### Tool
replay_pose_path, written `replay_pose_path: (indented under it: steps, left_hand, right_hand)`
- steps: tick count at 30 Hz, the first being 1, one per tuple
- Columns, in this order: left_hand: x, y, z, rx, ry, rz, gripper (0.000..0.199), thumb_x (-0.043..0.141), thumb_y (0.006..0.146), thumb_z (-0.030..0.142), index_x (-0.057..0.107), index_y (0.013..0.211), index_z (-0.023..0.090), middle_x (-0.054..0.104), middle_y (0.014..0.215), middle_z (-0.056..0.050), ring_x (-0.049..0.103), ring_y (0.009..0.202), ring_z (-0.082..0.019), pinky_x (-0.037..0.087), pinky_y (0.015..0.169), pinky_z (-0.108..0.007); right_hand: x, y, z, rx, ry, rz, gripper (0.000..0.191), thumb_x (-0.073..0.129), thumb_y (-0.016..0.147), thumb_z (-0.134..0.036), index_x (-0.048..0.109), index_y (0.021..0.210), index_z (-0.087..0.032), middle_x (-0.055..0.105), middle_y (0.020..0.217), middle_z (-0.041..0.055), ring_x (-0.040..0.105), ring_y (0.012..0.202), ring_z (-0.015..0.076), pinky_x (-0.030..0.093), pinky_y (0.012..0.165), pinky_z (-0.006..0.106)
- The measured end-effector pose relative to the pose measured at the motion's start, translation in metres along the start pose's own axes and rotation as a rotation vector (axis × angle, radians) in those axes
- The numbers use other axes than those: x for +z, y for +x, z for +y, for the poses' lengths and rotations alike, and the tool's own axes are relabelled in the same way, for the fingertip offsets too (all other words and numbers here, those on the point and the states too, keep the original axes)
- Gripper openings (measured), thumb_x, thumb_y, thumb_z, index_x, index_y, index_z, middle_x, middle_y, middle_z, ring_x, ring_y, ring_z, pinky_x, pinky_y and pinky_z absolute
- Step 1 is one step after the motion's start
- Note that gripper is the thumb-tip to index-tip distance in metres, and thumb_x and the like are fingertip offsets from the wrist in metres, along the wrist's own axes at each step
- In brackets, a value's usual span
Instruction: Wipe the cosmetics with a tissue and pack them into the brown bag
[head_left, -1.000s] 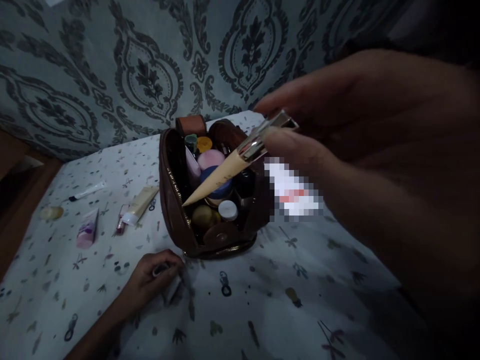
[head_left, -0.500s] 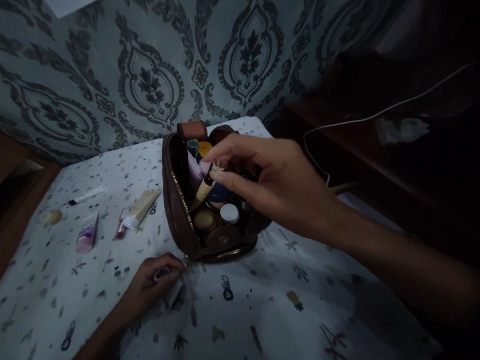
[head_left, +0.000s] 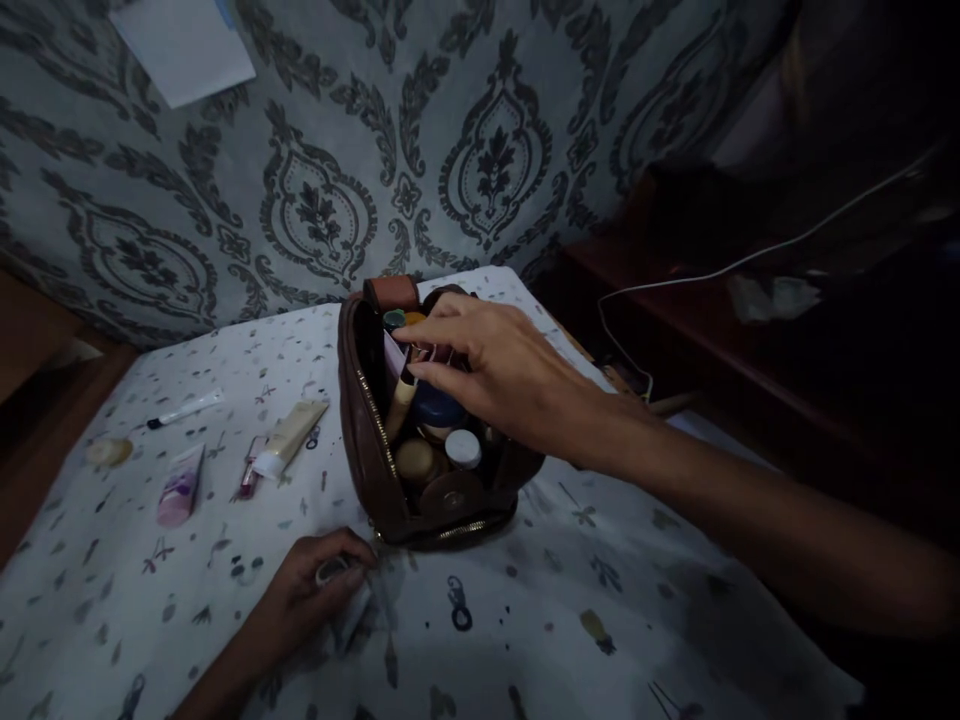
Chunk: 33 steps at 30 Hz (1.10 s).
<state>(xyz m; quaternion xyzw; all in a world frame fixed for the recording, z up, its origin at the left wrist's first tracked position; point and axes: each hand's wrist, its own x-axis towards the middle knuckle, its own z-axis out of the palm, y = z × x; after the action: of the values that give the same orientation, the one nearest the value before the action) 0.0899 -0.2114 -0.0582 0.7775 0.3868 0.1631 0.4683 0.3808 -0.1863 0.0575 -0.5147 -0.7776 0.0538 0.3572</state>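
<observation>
A brown zippered toiletry bag (head_left: 358,420) stands unzipped on the patterned sheet. My right hand (head_left: 499,375) reaches over its mouth from the right, thumb and forefinger apart. The forefinger is by a lilac item (head_left: 393,358), the thumb at the dark tip of a cream-coloured tube (head_left: 400,405) leaning inside. My other fingers are partly hidden. Below them lie a dark blue round container (head_left: 439,405), a white-lidded jar (head_left: 463,449) and a tan-lidded jar (head_left: 415,460). At the bag's near left corner, my left hand (head_left: 319,580) rests on the sheet, closed around something pale with a round rim, mostly hidden.
On the sheet to the left lie a cream tube (head_left: 291,440), a small pink bottle (head_left: 252,468), a purple-pink tube (head_left: 180,487), a slim white tube (head_left: 185,409) and a small tan jar (head_left: 109,451). A white cable (head_left: 724,270) runs at the right. Patterned wallpaper stands behind.
The view has tilted up a little, showing more of the wall paper sheet. My right hand has shifted within the bag's mouth, with thumb and forefinger spread wider. My left hand stays put.
</observation>
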Motion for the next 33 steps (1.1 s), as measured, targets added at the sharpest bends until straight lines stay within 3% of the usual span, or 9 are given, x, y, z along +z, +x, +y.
replay_pose_path:
  steps: [6, 13, 21, 26, 33]
  left_hand:
    - [0.001, 0.0, -0.003, -0.032, -0.011, 0.003, 0.033, 0.056, 0.088, 0.047, 0.073, 0.084, 0.019, 0.072, 0.079, -0.006, 0.065, 0.076, -0.02, 0.049, 0.073, -0.026]
    - [0.001, -0.001, -0.004, 0.002, -0.032, -0.019, 0.033, 0.055, 0.09, 0.048, 0.072, 0.085, 0.02, 0.071, 0.08, -0.005, 0.065, 0.076, -0.019, 0.048, 0.074, -0.026]
    - [0.0, 0.0, -0.005, 0.028, -0.057, -0.052, 0.033, 0.054, 0.091, 0.047, 0.07, 0.087, 0.019, 0.071, 0.084, -0.006, 0.065, 0.08, -0.019, 0.047, 0.076, -0.025]
    - [-0.002, 0.001, 0.001, 0.02, -0.078, -0.054, 0.031, 0.054, 0.091, 0.045, 0.069, 0.087, 0.018, 0.071, 0.085, -0.006, 0.064, 0.083, -0.02, 0.048, 0.078, -0.026]
    - [0.002, -0.002, 0.008, 0.034, -0.171, -0.008, 0.028, 0.054, 0.092, 0.04, 0.068, 0.089, 0.016, 0.07, 0.089, -0.006, 0.064, 0.086, -0.02, 0.048, 0.08, -0.027]
  right_hand:
    - [-0.001, -0.002, -0.004, 0.049, -0.119, -0.124, 0.019, 0.061, 0.09, -0.016, 0.07, 0.106, -0.016, 0.067, 0.1, 0.0087, 0.062, 0.091, 0.0211, 0.044, 0.078, 0.031]
    - [0.001, -0.005, 0.001, 0.011, -0.095, -0.064, 0.029, 0.06, 0.088, -0.015, 0.066, 0.117, -0.018, 0.07, 0.105, 0.0085, 0.064, 0.098, 0.0226, 0.045, 0.083, 0.032]
    - [-0.001, -0.005, -0.003, 0.056, -0.081, -0.07, 0.027, 0.061, 0.085, -0.013, 0.068, 0.111, -0.017, 0.071, 0.101, 0.0082, 0.065, 0.094, 0.0229, 0.046, 0.084, 0.033]
    - [-0.002, -0.01, -0.005, 0.062, -0.057, 0.014, 0.028, 0.059, 0.085, -0.013, 0.068, 0.111, -0.02, 0.07, 0.103, 0.0084, 0.065, 0.093, 0.026, 0.049, 0.083, 0.038]
    - [-0.006, -0.044, -0.02, 0.009, 0.061, 0.217, 0.013, 0.06, 0.09, -0.023, 0.072, 0.091, -0.028, 0.072, 0.104, 0.005, 0.069, 0.096, 0.0268, 0.054, 0.085, 0.044]
